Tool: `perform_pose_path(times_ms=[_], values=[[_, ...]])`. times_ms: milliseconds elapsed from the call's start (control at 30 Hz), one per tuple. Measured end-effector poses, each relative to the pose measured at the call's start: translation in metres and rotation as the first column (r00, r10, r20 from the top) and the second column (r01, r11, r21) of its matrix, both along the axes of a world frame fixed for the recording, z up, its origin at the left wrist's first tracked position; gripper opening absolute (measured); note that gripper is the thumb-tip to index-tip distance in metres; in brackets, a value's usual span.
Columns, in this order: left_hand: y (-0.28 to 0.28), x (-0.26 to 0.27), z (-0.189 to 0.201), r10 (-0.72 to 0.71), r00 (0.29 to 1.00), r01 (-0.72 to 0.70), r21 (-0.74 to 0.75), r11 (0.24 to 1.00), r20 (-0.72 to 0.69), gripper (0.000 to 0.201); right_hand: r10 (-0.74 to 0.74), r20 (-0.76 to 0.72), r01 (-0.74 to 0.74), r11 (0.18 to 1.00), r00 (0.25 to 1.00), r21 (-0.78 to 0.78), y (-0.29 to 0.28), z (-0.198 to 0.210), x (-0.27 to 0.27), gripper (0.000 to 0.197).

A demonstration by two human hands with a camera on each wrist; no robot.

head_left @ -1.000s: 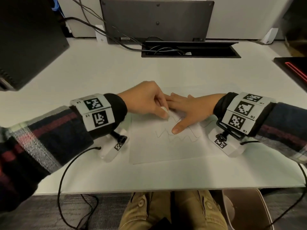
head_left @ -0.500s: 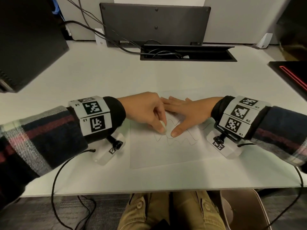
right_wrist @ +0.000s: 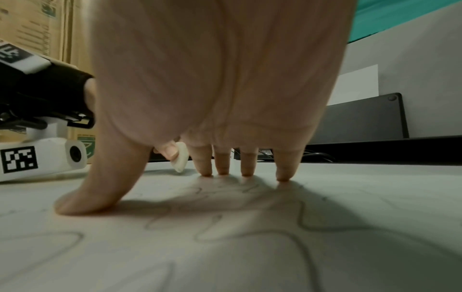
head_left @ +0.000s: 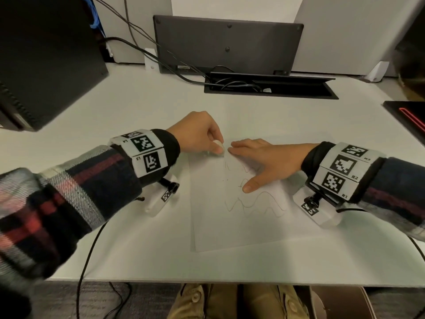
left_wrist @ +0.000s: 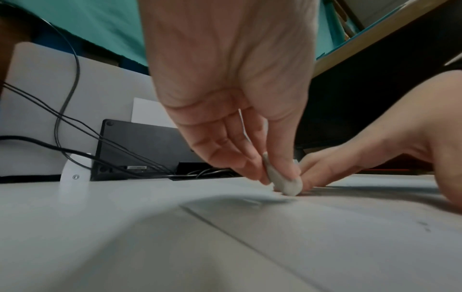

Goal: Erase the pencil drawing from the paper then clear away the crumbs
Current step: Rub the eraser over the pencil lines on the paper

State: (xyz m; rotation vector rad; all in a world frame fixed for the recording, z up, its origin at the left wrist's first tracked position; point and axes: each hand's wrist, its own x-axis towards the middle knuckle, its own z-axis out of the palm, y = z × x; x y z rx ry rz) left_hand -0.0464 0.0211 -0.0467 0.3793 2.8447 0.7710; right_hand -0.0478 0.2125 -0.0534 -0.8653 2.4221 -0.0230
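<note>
With the left hand (head_left: pixel 200 134) pinching the small white eraser (head_left: pixel 218 147) and the flat right hand (head_left: pixel 264 161) pinning the white paper sheet (head_left: pixel 230 222), hard rubbing could crease it.

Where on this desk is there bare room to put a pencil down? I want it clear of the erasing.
Bare desk lies between the left hand and the cable tray, and along the near edge below the paper. It is crowded where the eraser meets the right hand pressing the sheet.

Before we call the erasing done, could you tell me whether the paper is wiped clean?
Not clean: wavy pencil lines still cross the paper.
</note>
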Motion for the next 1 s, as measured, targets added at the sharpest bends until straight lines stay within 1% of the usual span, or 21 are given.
perform_pose_path(times_ms=[133, 267, 400, 533, 600, 667, 700, 800, 900, 933, 1000], values=[[0.005, 0.001, -0.002, -0.030, 0.999, 0.031, -0.029, 0.999, 0.044, 0.021, 0.028, 0.027, -0.029, 0.999, 0.999, 0.030, -0.001, -0.003, -0.005, 0.102], [0.011, 0.009, -0.005, -0.130, 0.988, 0.131, -0.013, 0.991, 0.086, 0.020, 0.071, 0.050, -0.069, 0.997, 0.996, -0.028, -0.002, -0.006, -0.007, 0.101], [0.012, 0.004, -0.005, -0.063, 0.996, 0.065, -0.028, 0.997, 0.067, 0.022, 0.035, 0.061, -0.034, 0.999, 0.998, -0.010, -0.001, -0.003, -0.006, 0.099], [0.019, 0.012, -0.007, -0.136, 0.989, 0.137, -0.022, 0.990, 0.060, 0.015, 0.043, 0.081, -0.039, 0.998, 0.996, -0.051, -0.002, -0.004, -0.007, 0.098], [0.015, 0.009, -0.005, -0.100, 0.995, 0.101, -0.055, 0.993, 0.021, 0.017, 0.048, 0.063, -0.047, 0.999, 0.997, -0.024, -0.002, -0.005, -0.005, 0.103], [0.009, 0.004, -0.003, -0.049, 0.999, 0.049, -0.068, 0.997, -0.003, 0.020, 0.033, 0.048, -0.034, 0.999, 0.998, 0.020, -0.001, -0.004, -0.005, 0.101], [0.008, 0.004, -0.004, -0.053, 0.999, 0.053, -0.061, 0.997, 0.014, 0.021, 0.028, 0.050, -0.029, 0.999, 0.998, 0.025, -0.001, -0.004, -0.006, 0.101], [0.010, 0.008, -0.006, -0.124, 0.991, 0.127, -0.060, 0.990, 0.051, 0.018, 0.030, 0.050, -0.032, 0.999, 0.998, 0.027, -0.002, -0.004, -0.007, 0.103], [0.005, 0.003, -0.005, -0.054, 0.998, 0.055, -0.035, 0.998, 0.026, 0.021, 0.035, 0.035, -0.036, 0.999, 0.999, 0.039, -0.001, -0.001, -0.005, 0.098], [0.005, 0.003, -0.004, -0.049, 0.998, 0.050, -0.029, 0.998, 0.038, 0.020, 0.028, 0.046, -0.030, 0.999, 0.999, 0.036, -0.001, -0.002, -0.005, 0.099], [0.009, 0.008, -0.004, -0.102, 0.992, 0.104, -0.026, 0.994, 0.070, 0.017, 0.026, 0.060, -0.028, 0.999, 0.998, 0.035, -0.002, -0.003, -0.007, 0.104]])
